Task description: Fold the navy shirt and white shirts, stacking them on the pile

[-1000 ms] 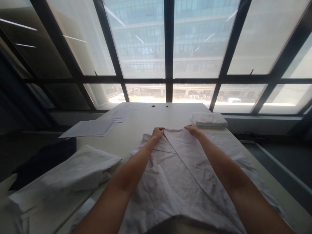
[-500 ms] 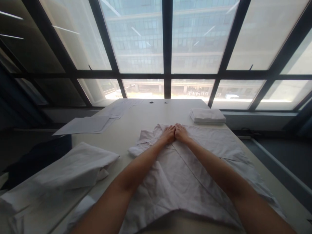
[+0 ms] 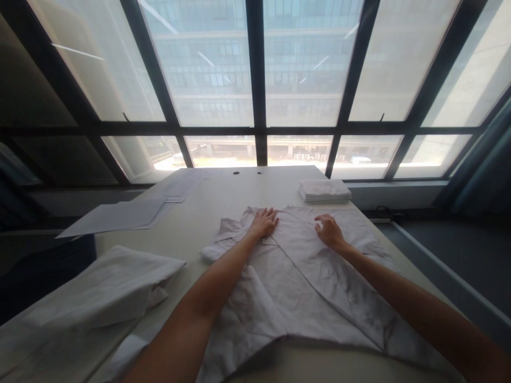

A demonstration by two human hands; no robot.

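A creased white garment [image 3: 287, 287], like a shirt or coat, lies spread over the near half of the table with a long front seam running down it. My left hand [image 3: 263, 222] rests flat on its upper part, fingers stretched out and pressing the cloth. To the right, my right hand [image 3: 329, 231] is over the garment's upper right area. Its fingers are loosely bent and apart, with nothing in them; whether they touch the fabric I cannot tell. At the far left of the garment, a bunched part [image 3: 229, 230] sticks out past my left wrist.
A folded white cloth stack [image 3: 324, 190] sits at the table's right edge. Papers [image 3: 120, 215] overlap at the left, partly past the edge. Another crumpled white cloth [image 3: 115, 282] lies front left, near dark fabric [image 3: 48, 276]. Windows [image 3: 299, 69] stand behind the table [image 3: 223, 197].
My hands were together at the garment's top middle. The right hand has moved away to the right and opened, while the left now lies flatter. The view has turned slightly right.
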